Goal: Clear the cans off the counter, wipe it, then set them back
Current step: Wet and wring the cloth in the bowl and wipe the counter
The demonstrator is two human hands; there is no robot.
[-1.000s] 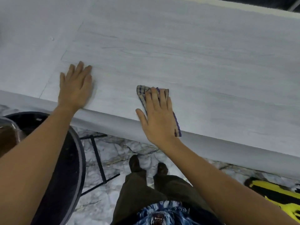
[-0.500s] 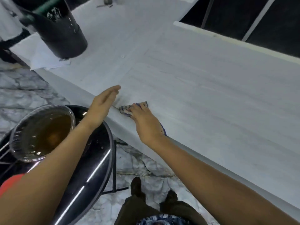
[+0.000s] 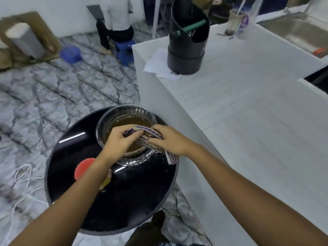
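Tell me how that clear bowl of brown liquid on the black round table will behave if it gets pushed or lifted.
The clear bowl holds brown liquid, so it would probably slosh and feel heavy for its size. Its thin, glossy wall looks like plastic, so it may flex if gripped by the rim. On the shiny black table it could slide easily, more so if the cloth drips.

A clear bowl [image 3: 113, 119] of brown liquid is seen on a round black stool [image 3: 88, 201], with a red disc [image 3: 83, 168] near the bowl. A black cylindrical container [image 3: 186, 52] (a green handle inside) is set on white papers [image 3: 156, 64].
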